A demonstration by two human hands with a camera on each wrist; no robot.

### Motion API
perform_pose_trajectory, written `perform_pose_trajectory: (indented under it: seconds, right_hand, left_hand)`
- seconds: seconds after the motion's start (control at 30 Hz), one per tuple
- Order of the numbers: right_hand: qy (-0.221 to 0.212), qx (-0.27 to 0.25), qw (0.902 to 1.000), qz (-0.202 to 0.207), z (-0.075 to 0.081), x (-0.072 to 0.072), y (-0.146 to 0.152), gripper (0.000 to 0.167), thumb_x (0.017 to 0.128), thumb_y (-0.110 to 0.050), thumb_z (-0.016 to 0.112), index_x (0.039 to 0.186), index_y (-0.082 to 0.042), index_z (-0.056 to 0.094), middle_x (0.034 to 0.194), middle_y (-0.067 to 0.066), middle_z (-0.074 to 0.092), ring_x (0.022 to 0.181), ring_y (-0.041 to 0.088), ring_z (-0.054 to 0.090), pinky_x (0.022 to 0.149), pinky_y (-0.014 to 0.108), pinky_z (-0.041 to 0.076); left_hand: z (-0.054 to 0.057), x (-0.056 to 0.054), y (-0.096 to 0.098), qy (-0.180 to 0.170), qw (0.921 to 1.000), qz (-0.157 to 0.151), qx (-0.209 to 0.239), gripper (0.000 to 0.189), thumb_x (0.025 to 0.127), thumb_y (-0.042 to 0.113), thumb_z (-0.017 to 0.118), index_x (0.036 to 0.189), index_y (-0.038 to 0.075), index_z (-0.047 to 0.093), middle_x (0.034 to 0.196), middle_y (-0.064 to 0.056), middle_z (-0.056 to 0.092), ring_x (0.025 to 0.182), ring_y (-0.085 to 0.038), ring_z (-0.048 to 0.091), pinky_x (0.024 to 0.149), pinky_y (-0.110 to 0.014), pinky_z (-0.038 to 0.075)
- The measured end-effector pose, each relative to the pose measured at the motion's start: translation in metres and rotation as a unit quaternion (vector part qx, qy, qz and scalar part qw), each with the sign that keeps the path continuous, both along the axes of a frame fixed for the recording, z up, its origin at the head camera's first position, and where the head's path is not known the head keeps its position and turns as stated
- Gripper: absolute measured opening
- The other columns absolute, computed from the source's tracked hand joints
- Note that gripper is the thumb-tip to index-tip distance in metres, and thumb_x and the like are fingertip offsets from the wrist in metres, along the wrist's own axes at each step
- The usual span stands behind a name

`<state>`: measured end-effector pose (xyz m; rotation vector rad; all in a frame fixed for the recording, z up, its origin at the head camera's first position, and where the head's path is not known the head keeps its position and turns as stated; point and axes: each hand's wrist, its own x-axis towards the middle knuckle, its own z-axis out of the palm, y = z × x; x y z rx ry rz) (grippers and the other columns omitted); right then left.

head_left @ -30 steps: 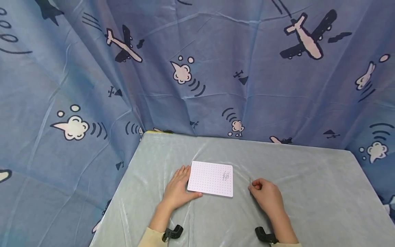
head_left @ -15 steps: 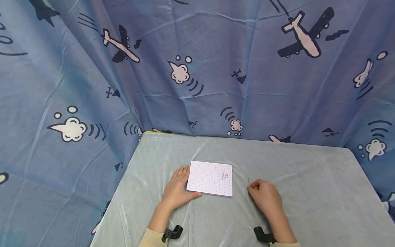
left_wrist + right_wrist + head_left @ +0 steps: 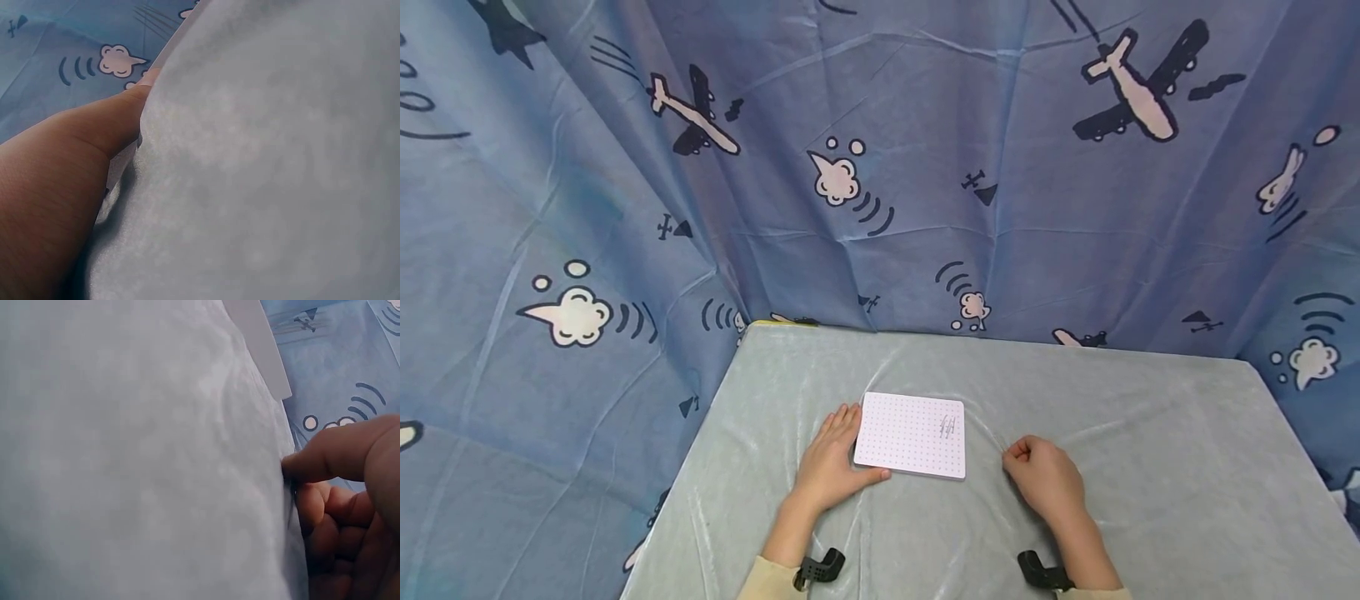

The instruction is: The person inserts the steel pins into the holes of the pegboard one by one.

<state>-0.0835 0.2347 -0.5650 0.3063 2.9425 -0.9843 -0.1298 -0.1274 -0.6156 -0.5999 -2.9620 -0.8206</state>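
My left hand (image 3: 831,462) rests flat on the cloth with its fingers along the left edge of a small white notepad (image 3: 902,433) and its thumb at the near edge. The top page has a dot grid, and several thin, dark, slanted lines (image 3: 947,427) show near its right side. To the right of the pad, my right hand (image 3: 1047,473) pinches thumb against index finger low over the cloth, on a thin needle-like thing that the fingertips now hide. In the right wrist view the thumb (image 3: 325,453) sits at the cloth's surface, the other fingers curled below.
A pale grey plush cloth (image 3: 1165,467) covers the table, with creases near the right hand. Behind and to the left hangs a blue curtain (image 3: 910,250) printed with planes and clouds. Black camera mounts (image 3: 823,565) sit on both wrists.
The thin upright line that showed above the right fingertips is no longer visible; those fingertips have closed together. The left hand and notepad stay put.
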Motion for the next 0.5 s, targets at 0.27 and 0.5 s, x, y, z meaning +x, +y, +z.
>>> perform_pose_trajectory:
  seconds: [0.27,0.5]
  right_hand:
    - [0.003,-0.036,0.9993,0.004,-0.0036,0.0003,0.0065,0.017,0.101,-0.022,0.072,0.094,-0.007,0.074,0.078,0.001,0.067,0.068,0.018,0.058,0.062,0.035,0.048]
    - [0.033,-0.068,0.9971,0.003,0.0004,0.0005,0.0053,0.017,0.105,-0.018,0.071,0.102,-0.002,0.074,0.084,0.005,0.065,0.074,0.020,0.057,0.067,0.033,0.048]
  left_hand:
    - [0.0001,0.0010,0.0012,-0.004,1.0000,0.003,-0.001,0.124,0.080,0.075,0.084,0.169,0.002,0.037,0.175,-0.012,0.037,0.166,-0.026,0.023,0.138,-0.038,0.015]
    - [0.0004,0.0001,0.0009,-0.004,1.0000,0.001,-0.009,0.123,0.081,0.074,0.084,0.169,0.002,0.036,0.175,-0.013,0.037,0.166,-0.027,0.023,0.138,-0.038,0.014]
